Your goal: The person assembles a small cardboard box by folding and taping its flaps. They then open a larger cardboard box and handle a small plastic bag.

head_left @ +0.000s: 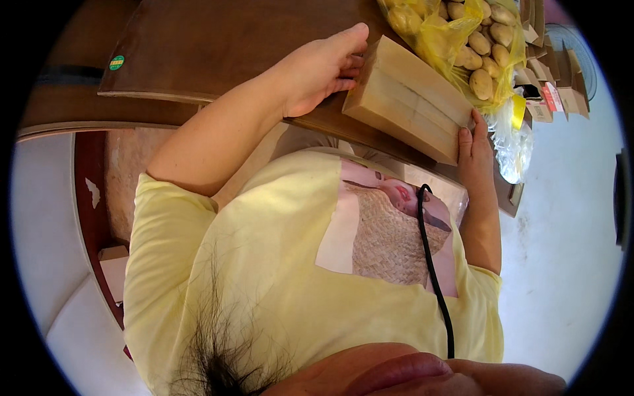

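Observation:
A long closed cardboard box lies tilted at the table's near edge, a lengthwise seam running along its upper face. At its left end is my left hand, fingers spread and not wrapped round anything; the fingertips are right beside the box, and I cannot tell if they touch it. My right hand grips the opposite end, with the thumb on the near corner and the fingers round the far side.
Behind the box, a yellow plastic bag holds several potatoes. Clear plastic wrap hangs at the table's right edge, near opened cardboard cartons. The brown wooden table stretches left. A black cord hangs over my yellow shirt.

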The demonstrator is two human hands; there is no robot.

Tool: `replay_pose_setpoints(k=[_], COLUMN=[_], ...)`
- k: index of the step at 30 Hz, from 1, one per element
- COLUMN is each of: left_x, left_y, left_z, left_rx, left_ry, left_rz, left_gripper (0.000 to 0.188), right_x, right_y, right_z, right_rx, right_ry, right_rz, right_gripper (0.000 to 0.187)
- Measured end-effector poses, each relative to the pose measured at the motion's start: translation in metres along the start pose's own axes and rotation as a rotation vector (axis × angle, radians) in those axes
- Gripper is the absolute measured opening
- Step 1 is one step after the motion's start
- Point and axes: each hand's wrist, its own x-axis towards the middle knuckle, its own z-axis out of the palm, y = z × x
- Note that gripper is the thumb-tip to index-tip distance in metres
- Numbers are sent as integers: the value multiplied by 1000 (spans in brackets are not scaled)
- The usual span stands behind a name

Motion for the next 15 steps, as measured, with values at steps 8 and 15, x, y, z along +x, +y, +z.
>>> replay_pose_setpoints(k=[8, 15], left_x=[-3, -17], left_y=[0, 1], left_z=[-14, -19], left_rx=[-157, -100], left_ry=[-50, 101], left_rz=[23, 22], left_gripper=[68, 67], right_x=[0, -1], right_y=[0, 3], right_z=[0, 3], right_rx=[-13, -17], right_ry=[11, 28], right_rz=[-15, -38], right_gripper=[51, 50])
